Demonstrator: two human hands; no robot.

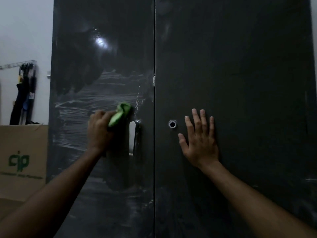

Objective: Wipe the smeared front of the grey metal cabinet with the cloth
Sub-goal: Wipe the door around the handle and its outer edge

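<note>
Dim, murky, a bit soft all over.

Only one bright spot of glare high on the left door of the cabinet. Paler on the wall at far left. Deep shadow low down and at the corners. Blurry around the cloth. Straight edges bent near the sides. Grainy, washed-out dark.

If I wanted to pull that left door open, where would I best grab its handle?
Probably grip the handle around its long upright bar, coming from the front: it is a narrow vertical strip on the left door beside the centre seam, just right of the left hand holding the cloth.
</note>
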